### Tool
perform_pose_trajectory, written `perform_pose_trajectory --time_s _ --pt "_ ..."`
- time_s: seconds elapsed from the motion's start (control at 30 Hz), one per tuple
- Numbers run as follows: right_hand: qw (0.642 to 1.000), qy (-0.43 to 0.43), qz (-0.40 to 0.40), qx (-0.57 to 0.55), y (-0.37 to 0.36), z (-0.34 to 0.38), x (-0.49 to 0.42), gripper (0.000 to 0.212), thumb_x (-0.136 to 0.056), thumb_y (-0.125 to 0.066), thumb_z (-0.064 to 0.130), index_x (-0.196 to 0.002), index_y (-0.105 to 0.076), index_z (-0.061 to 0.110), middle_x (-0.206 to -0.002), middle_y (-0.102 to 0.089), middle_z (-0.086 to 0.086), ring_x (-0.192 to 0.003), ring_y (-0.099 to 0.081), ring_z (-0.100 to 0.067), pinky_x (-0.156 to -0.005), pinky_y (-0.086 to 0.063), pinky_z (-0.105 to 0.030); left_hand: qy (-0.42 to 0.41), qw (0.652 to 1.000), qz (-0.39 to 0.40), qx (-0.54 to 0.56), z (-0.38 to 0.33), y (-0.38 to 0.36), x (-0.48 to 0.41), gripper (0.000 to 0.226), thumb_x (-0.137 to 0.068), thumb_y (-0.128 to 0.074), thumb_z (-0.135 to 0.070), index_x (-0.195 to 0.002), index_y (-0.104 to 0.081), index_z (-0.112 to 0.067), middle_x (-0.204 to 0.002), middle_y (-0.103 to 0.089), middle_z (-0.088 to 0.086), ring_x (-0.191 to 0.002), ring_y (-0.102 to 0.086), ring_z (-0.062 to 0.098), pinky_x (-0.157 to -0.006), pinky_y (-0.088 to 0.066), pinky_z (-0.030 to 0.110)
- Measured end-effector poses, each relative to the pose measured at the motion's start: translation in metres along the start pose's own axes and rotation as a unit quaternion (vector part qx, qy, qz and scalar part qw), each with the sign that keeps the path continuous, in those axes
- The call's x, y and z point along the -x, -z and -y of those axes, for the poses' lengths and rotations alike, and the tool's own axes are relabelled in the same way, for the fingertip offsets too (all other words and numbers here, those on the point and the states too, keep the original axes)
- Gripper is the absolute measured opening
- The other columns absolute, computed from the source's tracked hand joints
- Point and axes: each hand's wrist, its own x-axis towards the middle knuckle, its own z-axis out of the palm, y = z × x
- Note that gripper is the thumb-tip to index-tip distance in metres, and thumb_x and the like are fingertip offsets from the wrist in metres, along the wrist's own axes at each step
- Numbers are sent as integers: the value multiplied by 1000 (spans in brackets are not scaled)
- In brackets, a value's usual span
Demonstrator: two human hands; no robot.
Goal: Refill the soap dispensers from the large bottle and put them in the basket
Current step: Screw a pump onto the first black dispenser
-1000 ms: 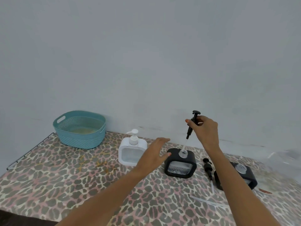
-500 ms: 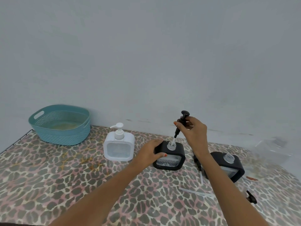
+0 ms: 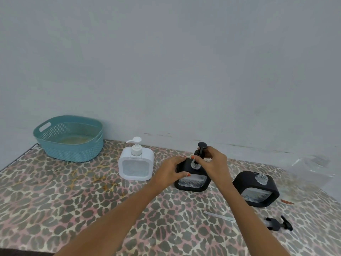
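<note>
Basket [image 3: 73,152] holds no dispensers. Left hand [image 3: 170,171] grips black dispenser [image 3: 192,182]; right hand [image 3: 213,163] pinches pump [image 3: 201,149] at its neck. Second dispenser [image 3: 256,193] uncapped; spare pump [image 3: 276,224] lies loose.

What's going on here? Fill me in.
A person's left hand grips the middle black dispenser while the right hand holds its black pump at the neck, not yet screwed down. The second black dispenser stands open, its loose pump lying on the table. The teal basket holds no dispensers.
</note>
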Motion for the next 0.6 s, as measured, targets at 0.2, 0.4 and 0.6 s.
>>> perform_pose_trajectory --time_s 0.2,0.4,0.6 --pt "999 -22 23 12 -9 -8 11 23 -75 -75 27 -84 -59 14 -76 -61 0 -73 -59 -18 -65 -48 -26 -1 1000 -4 8 -1 0 1 58 -77 -72 -19 -129 -49 -7 -131 -53 7 -121 -50 19 -99 -39 23" --pt "999 -44 2 23 -16 -9 15 25 -77 -73 29 -84 -52 17 -77 -56 3 -69 -51 -10 -54 -37 -9 -2 1000 -8 15 0 0 2 57 -77 -72 -18 -129 -50 -9 -131 -53 6 -120 -50 18 -97 -37 20" --pt "997 -67 29 -11 -15 -8 15 28 -77 -73 25 -97 -55 15 -87 -55 4 -79 -52 -11 -61 -38 -6 -1 1000 -5 6 -1 0 1 58 -78 -71 -18 -130 -47 -8 -133 -52 7 -121 -49 19 -100 -38 25"
